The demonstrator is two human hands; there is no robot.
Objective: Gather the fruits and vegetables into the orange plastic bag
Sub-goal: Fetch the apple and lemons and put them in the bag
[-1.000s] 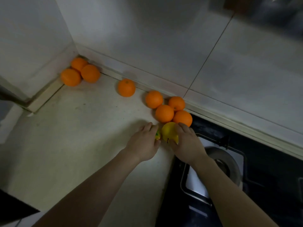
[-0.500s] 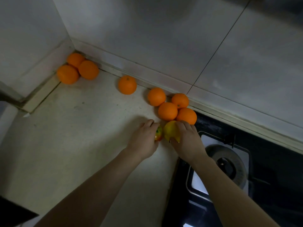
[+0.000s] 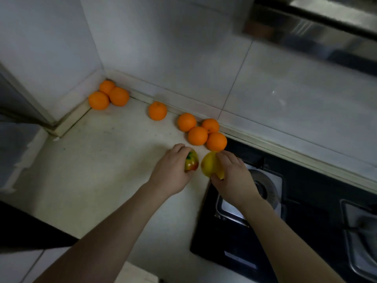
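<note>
Both hands are loaded. Your left hand (image 3: 171,174) curls round the red-and-yellow fruit (image 3: 192,163), fingers over its far side. Your right hand (image 3: 234,176) wraps the yellow fruit (image 3: 210,165), thumb tucked at its near end. The two fruits sit just beside each other over the counter (image 3: 91,160), right at the edge of the stove (image 3: 306,201). I can't tell whether they are lifted clear or resting on the surface. Eight oranges (image 3: 197,135) wait behind: four bunched just beyond your fingertips, one alone by the wall, three in the far corner.

To do this well, lift straight up before you swing away. That way your knuckles don't nudge the nearest bunch and send it rolling toward the stove. Hold with the whole palm, not the fingertips, because both skins look smooth and are likely slippery. The orange plastic bag isn't in view, so find it first, then carry.

The red-and-yellow fruit is roundish with no real long axis, and its green patch is turned up and away from you. The yellow fruit looks a bit longer than wide. Its length runs from far-left to near-right, with the near end poking out by your thumb.
</note>
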